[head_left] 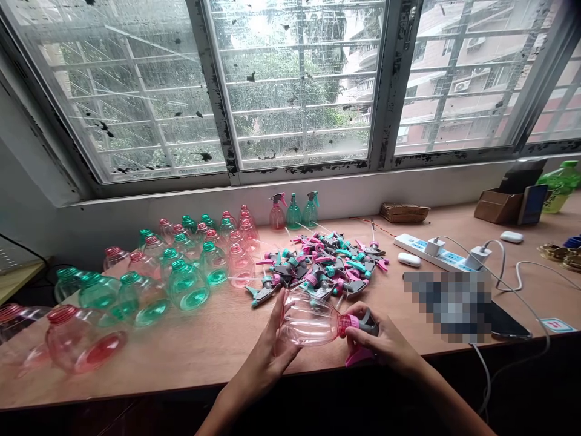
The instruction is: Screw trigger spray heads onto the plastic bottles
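A clear pink spray bottle (308, 321) lies on its side in the air above the table's front edge, its neck pointing right. Around its wide base are the fingers of my left hand (271, 351). My right hand (379, 339) grips the grey and pink spray head (363, 324) at the neck, fingers at the pink collar. Just beyond the bottle is a heap of loose spray heads (322, 263) in grey, pink and teal, with thin tubes sticking out.
Several open pink and green bottles (188, 287) stand at the left. Three bottles with spray heads (294, 212) stand by the wall. At right are a power strip (436, 253) with white cables, a white case (409, 260) and a dark phone (508, 321).
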Motion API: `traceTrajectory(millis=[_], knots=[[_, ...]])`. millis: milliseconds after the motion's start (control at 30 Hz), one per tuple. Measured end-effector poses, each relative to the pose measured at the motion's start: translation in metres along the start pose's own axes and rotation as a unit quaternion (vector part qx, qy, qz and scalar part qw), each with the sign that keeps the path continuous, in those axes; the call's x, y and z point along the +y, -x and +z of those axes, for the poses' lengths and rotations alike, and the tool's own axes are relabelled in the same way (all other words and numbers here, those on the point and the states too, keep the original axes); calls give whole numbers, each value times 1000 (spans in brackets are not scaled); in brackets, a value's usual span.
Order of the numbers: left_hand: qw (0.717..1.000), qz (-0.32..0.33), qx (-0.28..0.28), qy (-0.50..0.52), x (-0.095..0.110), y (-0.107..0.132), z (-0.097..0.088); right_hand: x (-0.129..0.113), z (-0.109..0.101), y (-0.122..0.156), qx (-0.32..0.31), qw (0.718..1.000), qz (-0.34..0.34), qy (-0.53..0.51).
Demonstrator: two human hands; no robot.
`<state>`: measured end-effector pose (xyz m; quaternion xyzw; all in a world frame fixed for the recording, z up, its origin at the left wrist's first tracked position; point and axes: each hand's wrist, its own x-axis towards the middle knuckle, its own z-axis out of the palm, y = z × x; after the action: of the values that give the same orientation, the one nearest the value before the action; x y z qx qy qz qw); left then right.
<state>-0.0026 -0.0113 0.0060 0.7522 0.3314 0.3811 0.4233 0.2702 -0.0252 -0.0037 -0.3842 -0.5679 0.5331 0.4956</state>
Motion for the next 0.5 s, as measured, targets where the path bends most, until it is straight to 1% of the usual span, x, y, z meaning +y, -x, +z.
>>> traceTrajectory(millis=[200, 267, 400, 500], knots=[[999, -18, -18, 34, 13, -1, 1, -4, 2, 1, 2, 1000, 0, -4], [999, -12, -20, 27, 11, -2, 1, -5, 2, 1, 1, 1000, -1, -6], [999, 13, 1, 31, 2, -3, 2, -2, 1, 0, -1, 1000, -3, -11], [999, 10, -6, 35, 1, -2, 2, 1, 0, 0, -5, 1000, -6, -14]])
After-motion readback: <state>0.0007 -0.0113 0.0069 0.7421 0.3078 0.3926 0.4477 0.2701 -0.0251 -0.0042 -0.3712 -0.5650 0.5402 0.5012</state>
